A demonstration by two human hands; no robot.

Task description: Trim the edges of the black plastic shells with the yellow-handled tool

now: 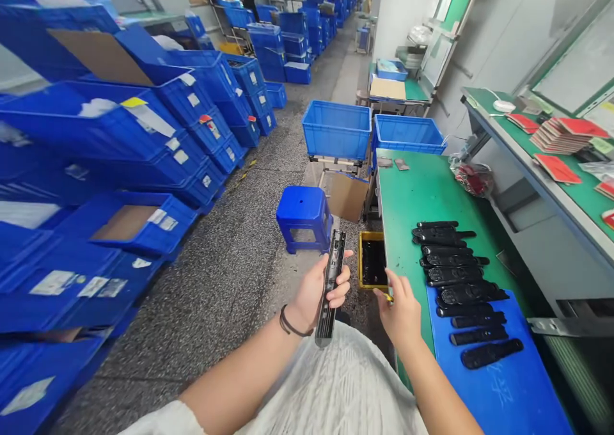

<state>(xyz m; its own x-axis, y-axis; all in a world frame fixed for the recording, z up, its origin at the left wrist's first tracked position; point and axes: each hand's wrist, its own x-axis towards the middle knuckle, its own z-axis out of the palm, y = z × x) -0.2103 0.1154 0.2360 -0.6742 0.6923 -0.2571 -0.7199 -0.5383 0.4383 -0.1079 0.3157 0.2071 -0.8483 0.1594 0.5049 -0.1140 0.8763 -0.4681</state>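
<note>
My left hand point(309, 294) is wrapped round a long black plastic housing point(330, 278), held upright and tilted slightly in front of my body. Ribs and small inner details show along its face. My right hand point(403, 313) is off to the right, apart from the housing, beside the table's edge. Its thumb and fingers pinch a small yellow object point(388, 298), mostly hidden, so its kind cannot be made out. Several similar black plastic housings point(455, 274) lie in a row on the table to the right, some of them on a blue sheet point(499, 384).
A green table point(407, 192) stands to my right, with a yellow crate point(359, 262) below its edge. Ahead are a blue stool point(302, 206) and two blue bins point(336, 131). Stacked blue crates point(187, 144) line the left. Red pieces point(556, 167) lie on a shelf.
</note>
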